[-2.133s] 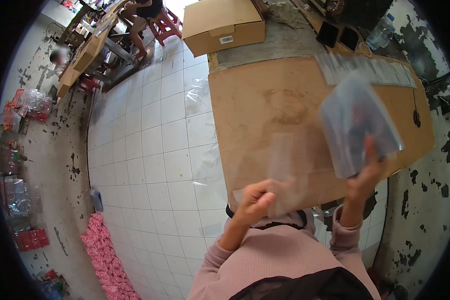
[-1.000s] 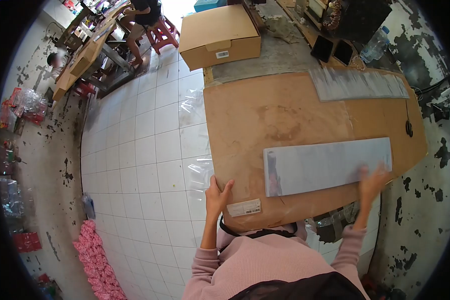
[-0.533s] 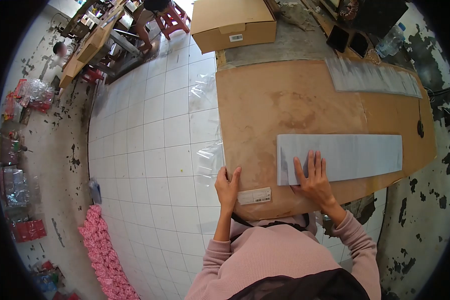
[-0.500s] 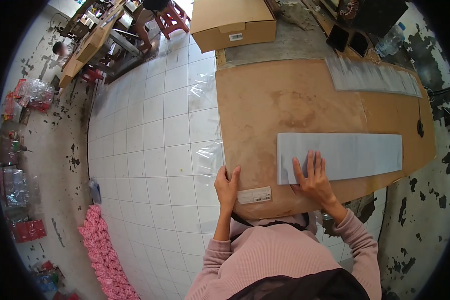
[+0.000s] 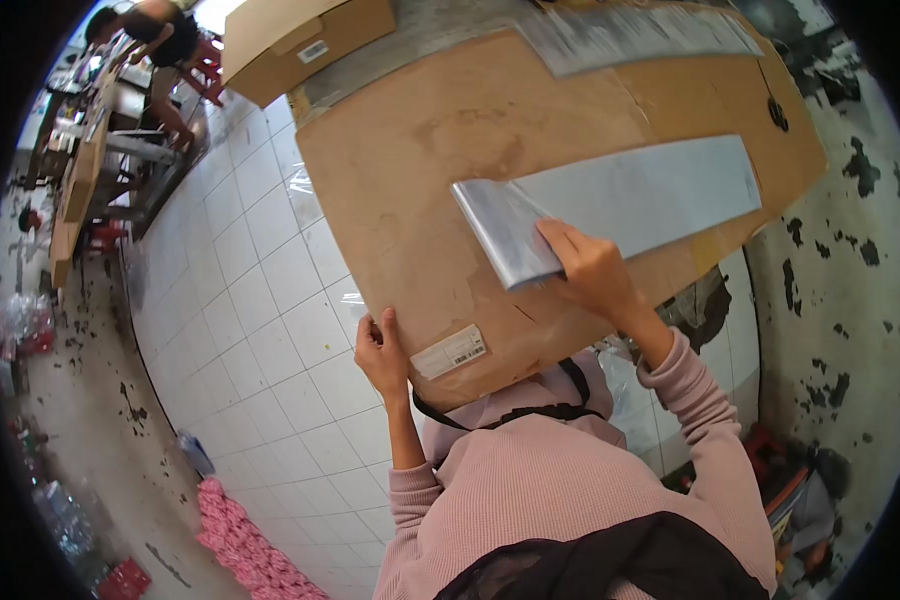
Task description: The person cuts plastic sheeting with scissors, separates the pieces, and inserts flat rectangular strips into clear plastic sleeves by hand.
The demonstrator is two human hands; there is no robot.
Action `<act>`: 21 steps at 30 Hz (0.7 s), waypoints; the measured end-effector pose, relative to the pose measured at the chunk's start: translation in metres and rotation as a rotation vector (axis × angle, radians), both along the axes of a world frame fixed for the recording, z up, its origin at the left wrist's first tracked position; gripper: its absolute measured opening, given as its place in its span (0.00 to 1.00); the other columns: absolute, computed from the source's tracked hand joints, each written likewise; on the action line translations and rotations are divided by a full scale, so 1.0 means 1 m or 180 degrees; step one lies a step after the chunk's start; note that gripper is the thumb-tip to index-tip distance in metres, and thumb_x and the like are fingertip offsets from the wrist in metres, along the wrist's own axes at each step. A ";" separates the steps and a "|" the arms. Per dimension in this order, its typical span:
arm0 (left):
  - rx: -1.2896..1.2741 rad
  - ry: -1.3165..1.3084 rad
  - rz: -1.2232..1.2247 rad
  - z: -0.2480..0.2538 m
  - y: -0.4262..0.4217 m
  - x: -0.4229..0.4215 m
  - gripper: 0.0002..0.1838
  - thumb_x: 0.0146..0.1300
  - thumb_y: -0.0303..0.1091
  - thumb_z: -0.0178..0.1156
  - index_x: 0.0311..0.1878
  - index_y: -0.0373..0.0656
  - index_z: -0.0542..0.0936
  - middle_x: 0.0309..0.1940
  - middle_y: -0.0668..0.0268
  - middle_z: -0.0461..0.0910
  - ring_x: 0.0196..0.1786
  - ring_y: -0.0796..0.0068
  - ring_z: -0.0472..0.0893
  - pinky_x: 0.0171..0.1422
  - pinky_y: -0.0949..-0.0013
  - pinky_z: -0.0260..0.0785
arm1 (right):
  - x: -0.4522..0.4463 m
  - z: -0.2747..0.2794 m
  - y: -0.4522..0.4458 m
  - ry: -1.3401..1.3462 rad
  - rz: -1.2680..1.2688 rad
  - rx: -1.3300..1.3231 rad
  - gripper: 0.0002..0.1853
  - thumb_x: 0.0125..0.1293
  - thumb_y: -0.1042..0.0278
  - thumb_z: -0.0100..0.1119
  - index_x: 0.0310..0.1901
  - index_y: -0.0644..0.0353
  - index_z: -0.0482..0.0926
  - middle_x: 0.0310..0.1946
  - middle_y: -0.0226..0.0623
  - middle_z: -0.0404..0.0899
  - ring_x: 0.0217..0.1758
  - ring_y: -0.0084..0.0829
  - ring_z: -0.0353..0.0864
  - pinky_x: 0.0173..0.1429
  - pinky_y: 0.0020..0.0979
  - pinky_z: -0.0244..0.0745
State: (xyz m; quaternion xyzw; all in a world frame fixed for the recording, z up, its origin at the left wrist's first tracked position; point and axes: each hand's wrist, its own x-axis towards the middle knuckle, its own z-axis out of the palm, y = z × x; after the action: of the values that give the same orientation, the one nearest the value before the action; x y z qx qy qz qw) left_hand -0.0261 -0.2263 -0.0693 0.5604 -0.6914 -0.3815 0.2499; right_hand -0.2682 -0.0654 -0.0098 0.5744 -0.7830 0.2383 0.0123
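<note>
A long stack of clear, greyish plastic film (image 5: 650,195) lies on the brown cardboard sheet (image 5: 400,180) covering the table. Its left end bulges up in a rounded fold. My right hand (image 5: 592,268) is closed on the near edge of the film close to that end, fingertips on top and the thumb hidden. At the left edge of the cardboard, my left hand (image 5: 381,352) grips the board, its thumb on top and its fingers curled at the rim. A white barcode label (image 5: 448,352) is stuck on the cardboard between my hands.
More plastic film (image 5: 650,38) lies at the far edge of the cardboard, with small black scissors (image 5: 777,115) at the right. A cardboard box (image 5: 310,45) stands at the far left corner. Across the tiled floor a person (image 5: 160,45) sits at a workbench (image 5: 85,180).
My right hand has gone from lying flat on the film to closing on its near edge, and the film's left end has lifted into a fold. The view has turned and shifted.
</note>
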 end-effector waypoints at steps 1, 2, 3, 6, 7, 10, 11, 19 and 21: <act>-0.0003 0.0020 -0.0051 -0.002 -0.001 0.001 0.19 0.60 0.45 0.61 0.32 0.34 0.76 0.15 0.73 0.62 0.21 0.83 0.59 0.24 0.74 0.53 | -0.006 0.003 0.001 -0.0207 -0.0020 -0.0087 0.26 0.45 0.68 0.63 0.49 0.67 0.73 0.41 0.50 0.78 0.40 0.45 0.80 0.40 0.35 0.77; -0.0038 0.0178 -0.0095 -0.001 -0.001 0.000 0.18 0.61 0.44 0.61 0.33 0.35 0.77 0.16 0.75 0.62 0.21 0.84 0.59 0.23 0.76 0.53 | -0.012 0.007 0.002 -0.0416 -0.0047 -0.0170 0.26 0.44 0.68 0.64 0.48 0.65 0.74 0.38 0.50 0.79 0.38 0.45 0.81 0.39 0.35 0.77; -0.0069 0.0214 -0.0138 -0.002 -0.001 0.001 0.17 0.61 0.44 0.60 0.34 0.35 0.78 0.16 0.75 0.62 0.21 0.84 0.59 0.24 0.76 0.53 | -0.018 0.010 0.003 -0.0582 -0.0071 -0.0322 0.23 0.46 0.68 0.63 0.47 0.64 0.75 0.36 0.50 0.79 0.36 0.45 0.80 0.38 0.35 0.76; 0.0057 0.0310 -0.0197 0.000 -0.002 0.004 0.15 0.62 0.42 0.59 0.33 0.38 0.78 0.17 0.77 0.64 0.22 0.86 0.60 0.24 0.79 0.54 | -0.029 0.026 0.002 -0.1522 -0.0304 -0.0511 0.12 0.53 0.65 0.63 0.37 0.61 0.80 0.23 0.49 0.76 0.23 0.41 0.76 0.28 0.32 0.70; 0.0056 0.0262 -0.0226 -0.001 -0.003 0.006 0.15 0.63 0.42 0.59 0.33 0.38 0.78 0.17 0.77 0.64 0.22 0.86 0.61 0.25 0.79 0.55 | -0.032 0.027 0.005 -0.1634 -0.0498 -0.0405 0.11 0.53 0.64 0.63 0.36 0.62 0.80 0.21 0.48 0.74 0.21 0.38 0.73 0.27 0.31 0.68; -0.0025 0.0298 -0.0321 -0.004 -0.009 0.012 0.13 0.64 0.39 0.58 0.31 0.38 0.77 0.19 0.75 0.67 0.23 0.87 0.63 0.26 0.80 0.57 | -0.034 0.023 0.008 -0.2027 -0.1095 -0.0371 0.13 0.55 0.62 0.65 0.31 0.65 0.80 0.13 0.39 0.69 0.16 0.22 0.60 0.22 0.26 0.60; -0.0042 0.0413 -0.0297 -0.005 -0.011 0.013 0.13 0.64 0.38 0.58 0.30 0.38 0.76 0.19 0.75 0.68 0.23 0.87 0.64 0.26 0.80 0.58 | -0.034 0.016 0.010 -0.2087 -0.1185 -0.0719 0.14 0.56 0.61 0.65 0.31 0.66 0.80 0.13 0.36 0.70 0.17 0.21 0.61 0.22 0.26 0.60; 0.0354 0.0285 -0.0165 -0.010 -0.076 0.114 0.09 0.63 0.35 0.57 0.31 0.39 0.76 0.25 0.72 0.72 0.28 0.85 0.69 0.33 0.80 0.64 | -0.041 0.064 0.030 -0.3102 -0.2313 -0.3143 0.16 0.56 0.69 0.64 0.43 0.69 0.76 0.36 0.36 0.78 0.37 0.26 0.78 0.44 0.28 0.73; 0.0487 -0.0253 -0.0310 -0.020 -0.103 0.151 0.09 0.62 0.36 0.57 0.33 0.40 0.78 0.24 0.72 0.73 0.28 0.84 0.70 0.34 0.79 0.64 | -0.037 0.101 0.038 -0.3343 -0.2386 -0.3977 0.18 0.57 0.69 0.62 0.48 0.68 0.74 0.43 0.40 0.78 0.44 0.31 0.78 0.53 0.34 0.73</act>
State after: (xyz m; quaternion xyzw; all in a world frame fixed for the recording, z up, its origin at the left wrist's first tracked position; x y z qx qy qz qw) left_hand 0.1247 -0.3296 -0.0894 0.5583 -0.6960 -0.4224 0.1598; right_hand -0.3050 -0.0271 0.0915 -0.0133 -0.5514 0.8332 0.0399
